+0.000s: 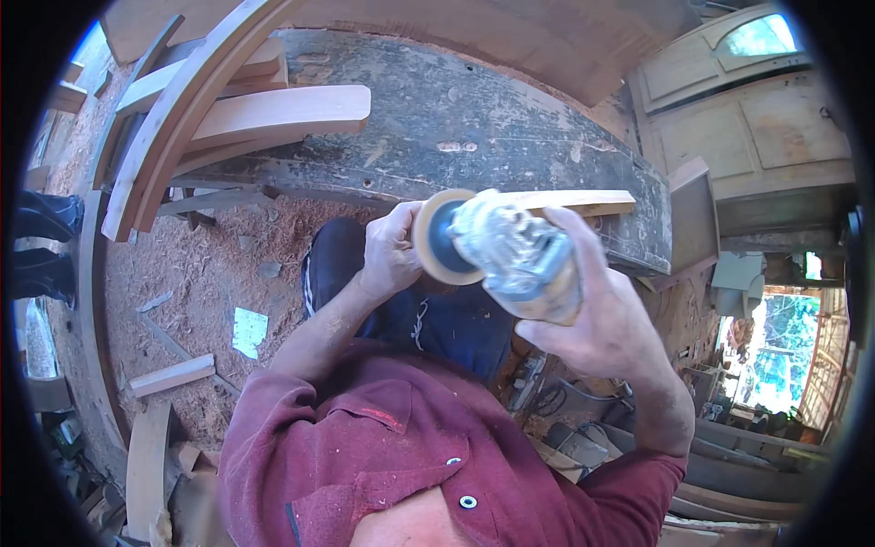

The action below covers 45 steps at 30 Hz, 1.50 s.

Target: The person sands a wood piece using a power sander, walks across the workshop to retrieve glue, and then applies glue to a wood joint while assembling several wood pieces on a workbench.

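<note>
My right hand grips the dusty silver body of an angle grinder, held up in front of my chest. Its round tan sanding disc faces left. My left hand is closed around the edge of that disc, fingers curled at its rim. Just behind the tool, a thin light wooden strip lies along the near edge of a worn dark workbench. Below the hands are my dark trousers and a dark shoe on the sawdust floor.
Curved wooden pieces and a flat plank rest on the bench's left end. Sawdust, wood offcuts and a scrap of paper cover the floor. Another person's dark shoes stand at far left. Cables and clutter lie at lower right.
</note>
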Each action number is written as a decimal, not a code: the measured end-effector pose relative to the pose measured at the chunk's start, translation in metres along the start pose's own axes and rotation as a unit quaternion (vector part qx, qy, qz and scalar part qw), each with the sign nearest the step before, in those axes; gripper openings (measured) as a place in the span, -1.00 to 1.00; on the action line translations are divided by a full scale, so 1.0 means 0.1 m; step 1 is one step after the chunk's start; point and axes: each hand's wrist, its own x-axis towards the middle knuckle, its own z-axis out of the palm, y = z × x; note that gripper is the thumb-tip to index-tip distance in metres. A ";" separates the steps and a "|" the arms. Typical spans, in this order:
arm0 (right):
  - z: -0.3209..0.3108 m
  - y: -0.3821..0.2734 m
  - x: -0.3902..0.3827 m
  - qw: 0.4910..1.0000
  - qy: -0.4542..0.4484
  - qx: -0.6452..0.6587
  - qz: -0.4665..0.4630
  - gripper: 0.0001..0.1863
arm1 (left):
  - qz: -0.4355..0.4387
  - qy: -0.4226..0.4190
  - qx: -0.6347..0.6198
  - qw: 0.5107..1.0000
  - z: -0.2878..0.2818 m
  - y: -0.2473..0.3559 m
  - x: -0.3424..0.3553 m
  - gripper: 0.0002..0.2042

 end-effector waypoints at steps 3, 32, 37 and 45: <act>0.05 -0.09 0.10 0.999 -0.017 -0.028 0.022 0.12 | 0.025 -0.001 0.000 1.000 -0.03 -0.04 0.01 -0.60; -1.35 2.20 -0.31 0.944 0.258 -0.032 0.205 -0.11 | -0.253 -0.099 -0.076 0.959 -0.25 0.29 0.07 -0.65; -1.49 2.74 -0.52 0.925 0.341 -0.011 0.169 -0.15 | -0.236 -0.031 -0.156 0.959 -0.30 0.21 -0.04 -0.66; -0.87 1.65 -0.59 0.934 0.340 0.052 0.100 -0.08 | -0.075 -0.104 0.048 0.991 -0.21 0.14 -0.04 -0.55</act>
